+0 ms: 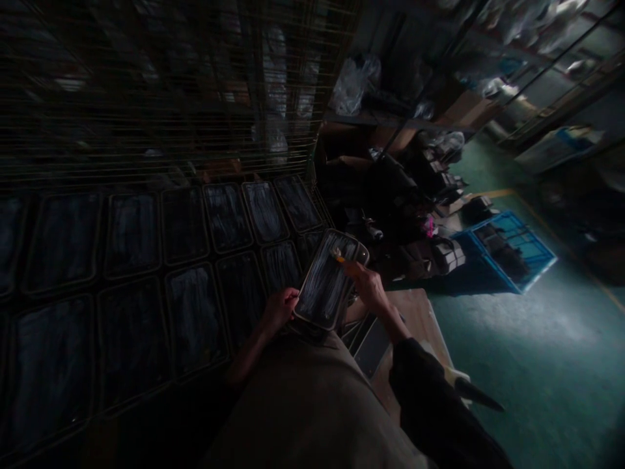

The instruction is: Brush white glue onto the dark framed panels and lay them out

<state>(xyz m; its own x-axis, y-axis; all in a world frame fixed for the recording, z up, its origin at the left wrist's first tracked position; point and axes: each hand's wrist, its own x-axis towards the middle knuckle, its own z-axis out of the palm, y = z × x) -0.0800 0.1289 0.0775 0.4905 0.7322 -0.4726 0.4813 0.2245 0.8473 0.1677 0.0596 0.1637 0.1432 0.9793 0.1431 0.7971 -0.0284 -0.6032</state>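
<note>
My left hand (282, 306) grips the lower left edge of a dark rectangular panel (322, 293) with rounded corners and a pale rim. Whitish streaks run lengthwise over the panel's surface. In my right hand (368, 285) is a small brush (338, 255) with a yellow-orange handle, its pale bristle end against the upper part of the panel. The fingers of my right hand are closed around the handle. The panel is held tilted over my lap, beside rows of similar panels (195, 312), several of them streaked white too.
A wire rack (195, 111) rises behind the laid-out panels. To my right stands a wooden board (422, 319) with a pale bottle with a dark pointed nozzle (471, 387) by it. Farther off are a blue crate (512, 251), dark stacked goods (415, 189) and shelves with plastic bags (356, 81).
</note>
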